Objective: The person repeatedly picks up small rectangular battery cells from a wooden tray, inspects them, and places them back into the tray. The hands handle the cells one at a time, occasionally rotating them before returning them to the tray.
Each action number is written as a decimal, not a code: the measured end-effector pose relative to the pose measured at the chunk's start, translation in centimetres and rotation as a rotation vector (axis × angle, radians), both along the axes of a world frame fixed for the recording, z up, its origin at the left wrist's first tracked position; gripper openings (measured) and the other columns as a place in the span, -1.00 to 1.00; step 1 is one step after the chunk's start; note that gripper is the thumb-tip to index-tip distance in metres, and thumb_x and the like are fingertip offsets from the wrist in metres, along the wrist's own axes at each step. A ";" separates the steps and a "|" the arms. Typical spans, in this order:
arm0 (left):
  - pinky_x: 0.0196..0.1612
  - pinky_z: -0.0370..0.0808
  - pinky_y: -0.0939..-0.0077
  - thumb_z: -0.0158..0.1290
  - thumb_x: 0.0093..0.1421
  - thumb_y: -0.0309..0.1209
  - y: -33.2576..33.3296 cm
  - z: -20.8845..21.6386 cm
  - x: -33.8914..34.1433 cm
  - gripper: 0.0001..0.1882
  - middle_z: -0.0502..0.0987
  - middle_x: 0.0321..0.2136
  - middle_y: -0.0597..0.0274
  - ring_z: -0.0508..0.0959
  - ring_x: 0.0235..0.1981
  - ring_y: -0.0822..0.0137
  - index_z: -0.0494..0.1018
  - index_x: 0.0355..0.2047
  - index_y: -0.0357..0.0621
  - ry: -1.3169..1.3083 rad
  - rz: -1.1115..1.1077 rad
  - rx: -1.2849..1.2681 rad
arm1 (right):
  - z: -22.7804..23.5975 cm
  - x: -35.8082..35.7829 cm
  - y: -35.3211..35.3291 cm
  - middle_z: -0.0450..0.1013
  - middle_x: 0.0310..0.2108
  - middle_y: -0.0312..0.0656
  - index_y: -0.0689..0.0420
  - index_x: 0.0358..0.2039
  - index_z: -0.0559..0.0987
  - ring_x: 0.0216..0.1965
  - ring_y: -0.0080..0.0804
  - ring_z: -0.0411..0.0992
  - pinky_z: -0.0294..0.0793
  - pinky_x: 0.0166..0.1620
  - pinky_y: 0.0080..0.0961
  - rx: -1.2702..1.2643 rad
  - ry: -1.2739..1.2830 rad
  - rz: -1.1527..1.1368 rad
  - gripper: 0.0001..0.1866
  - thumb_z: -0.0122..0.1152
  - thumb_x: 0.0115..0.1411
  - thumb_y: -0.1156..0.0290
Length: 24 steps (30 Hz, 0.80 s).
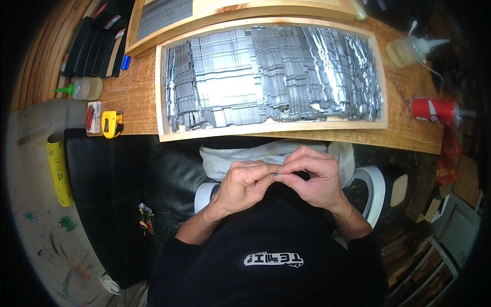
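Note:
My left hand [247,185] and my right hand [313,177] meet in front of my dark shirt, just off the table's near edge. Both are closed in a pinch, thumb against forefinger, with the fingertips touching. Between them a sliver of something small and greyish shows; its kind is too hidden to make out. Beyond the hands, a shallow wooden tray [240,133] lies on the table, filled with thin, shiny grey strips [225,77] packed in rows. The strips at its right side lie more loosely and unevenly.
A second wooden tray [215,9] stands behind. On the wooden table [130,94] are a yellow tape measure [112,124], a green-tipped bottle [88,88], a small box [93,117], another squeeze bottle [406,51] and a red can [434,111]. Black seating [107,204] lies left of me.

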<state>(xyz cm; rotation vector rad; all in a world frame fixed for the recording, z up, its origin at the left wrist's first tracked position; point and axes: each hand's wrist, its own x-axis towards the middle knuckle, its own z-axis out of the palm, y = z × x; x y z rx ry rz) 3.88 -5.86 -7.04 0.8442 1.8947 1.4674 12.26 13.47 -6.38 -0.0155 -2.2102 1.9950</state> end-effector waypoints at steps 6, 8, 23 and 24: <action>-0.33 0.60 0.37 0.28 0.18 -0.62 0.1 0.1 0.0 -0.81 0.70 -0.37 -0.11 0.73 -0.38 0.04 0.67 -0.17 -0.35 -0.003 0.008 0.006 | 0.1 0.0 -0.1 0.61 -0.40 -0.16 0.24 -0.37 0.71 -0.38 -0.45 0.57 0.54 -0.31 -0.57 -0.014 -0.014 -0.032 -0.84 0.56 0.03 0.65; -0.33 0.60 0.37 0.27 0.19 -0.61 0.1 0.1 0.0 -0.81 0.70 -0.38 -0.11 0.73 -0.38 0.04 0.67 -0.17 -0.35 -0.004 0.011 0.009 | 0.0 0.0 0.0 0.61 -0.37 -0.17 0.23 -0.34 0.71 -0.37 -0.44 0.58 0.54 -0.31 -0.57 -0.011 -0.006 -0.023 -0.84 0.54 0.06 0.63; -0.32 0.61 0.39 0.27 0.21 -0.61 0.4 -0.1 0.1 -0.82 0.71 -0.38 -0.09 0.74 -0.38 0.07 0.67 -0.16 -0.34 -0.007 0.024 0.038 | 0.1 0.1 0.2 0.60 -0.36 -0.16 0.24 -0.33 0.68 -0.34 -0.41 0.58 0.54 -0.28 -0.55 0.020 -0.001 -0.034 -0.83 0.52 0.06 0.65; -0.32 0.61 0.39 0.27 0.21 -0.61 0.4 -0.1 0.1 -0.81 0.71 -0.38 -0.09 0.74 -0.38 0.07 0.67 -0.16 -0.34 -0.009 0.025 0.042 | 0.3 0.1 0.2 0.59 -0.36 -0.16 0.25 -0.34 0.67 -0.34 -0.42 0.57 0.53 -0.27 -0.55 0.025 -0.009 -0.040 -0.83 0.52 0.06 0.66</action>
